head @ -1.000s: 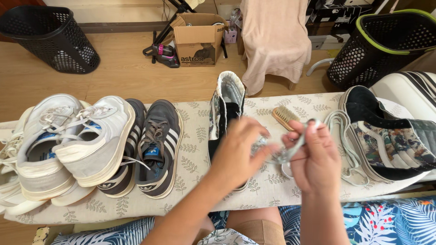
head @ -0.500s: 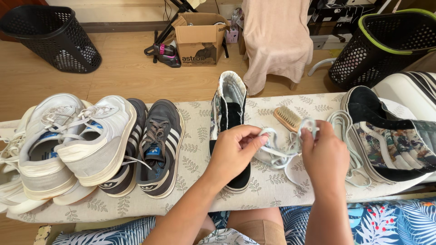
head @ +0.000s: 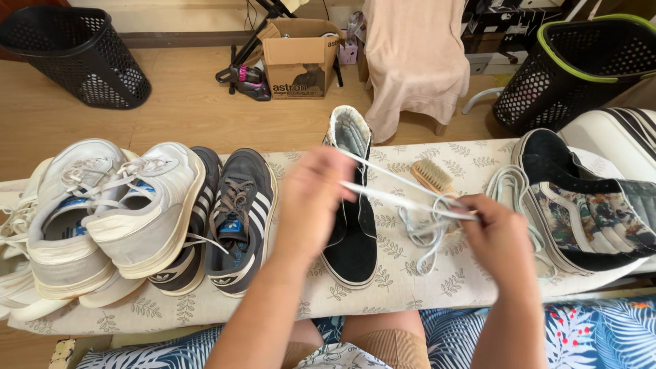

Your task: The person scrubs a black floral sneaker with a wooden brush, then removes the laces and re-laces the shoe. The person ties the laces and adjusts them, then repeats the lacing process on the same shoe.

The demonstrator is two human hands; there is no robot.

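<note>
Since half a second ago, left hand [head: 316, 199] lifted up and away to the left, drawing the white shoelace [head: 403, 195] taut in two strands; right hand [head: 499, 236] lowered a little, to the right of the black high-top shoe [head: 350, 205]. Left grip closed on the lace ends, pinched between thumb and fingertips, raised over the high-top's ankle. Right grip closed on the other part of the lace, with loose loops hanging below it over the leaf-patterned desk [head: 294, 212], just right of the high-top. High-top itself upright on its sole, toe toward the wearer, bare of lacing. Wooden brush [head: 432, 175] just beyond the lace loops, right of the high-top. Floral-patterned shoe [head: 594, 208] well to the right of the high-top, on its side, another coil of lace beside it. Grey striped sneakers [head: 236, 219] left of the high-top, white sneakers [head: 116, 205] farther left.
</note>
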